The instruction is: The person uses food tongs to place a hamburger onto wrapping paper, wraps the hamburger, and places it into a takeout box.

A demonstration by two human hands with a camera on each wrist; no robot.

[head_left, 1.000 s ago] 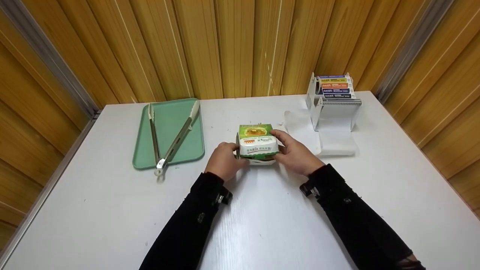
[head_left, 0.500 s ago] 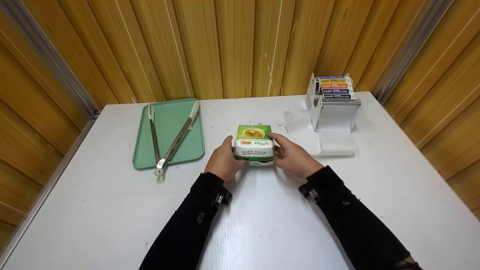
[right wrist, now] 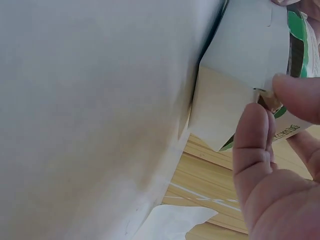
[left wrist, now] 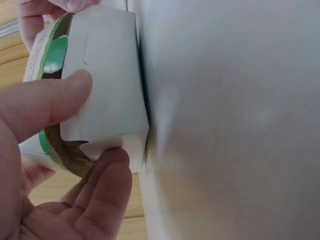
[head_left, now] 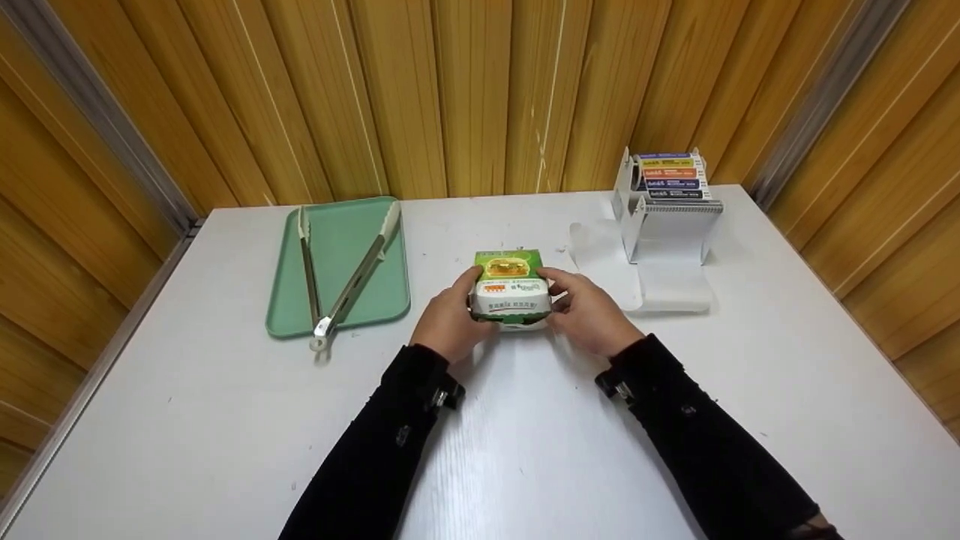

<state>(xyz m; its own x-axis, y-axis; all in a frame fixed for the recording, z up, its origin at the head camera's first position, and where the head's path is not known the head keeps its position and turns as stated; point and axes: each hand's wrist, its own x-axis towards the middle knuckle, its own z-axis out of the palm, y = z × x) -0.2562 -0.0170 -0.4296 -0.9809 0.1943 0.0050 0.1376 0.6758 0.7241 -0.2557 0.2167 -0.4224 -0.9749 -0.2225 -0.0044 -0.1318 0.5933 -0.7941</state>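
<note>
A green and white cardboard burger box (head_left: 513, 294) with a burger picture on its lid sits on the table between my two hands. My left hand (head_left: 448, 321) grips its left side, thumb at the front and a finger up by the lid. On the opposite side my right hand (head_left: 592, 315) holds it the same way. In the left wrist view, a gap runs between the lid and the white base (left wrist: 107, 70), with a green tab (left wrist: 56, 54) at the front and something brown inside. The right wrist view shows fingertips pinching at the base's corner (right wrist: 235, 55).
To the left, metal tongs (head_left: 352, 283) with pale tips lie spread across a green tray (head_left: 341, 217). At the back right stands a white holder (head_left: 667, 202) with several coloured boxes and a spiral pad. White sheets (head_left: 673, 289) lie before it.
The lid has come down and straightened over the base. My left fingers have shifted from the raised side flap up to the lid's edge; my right hand has moved slightly left.
</note>
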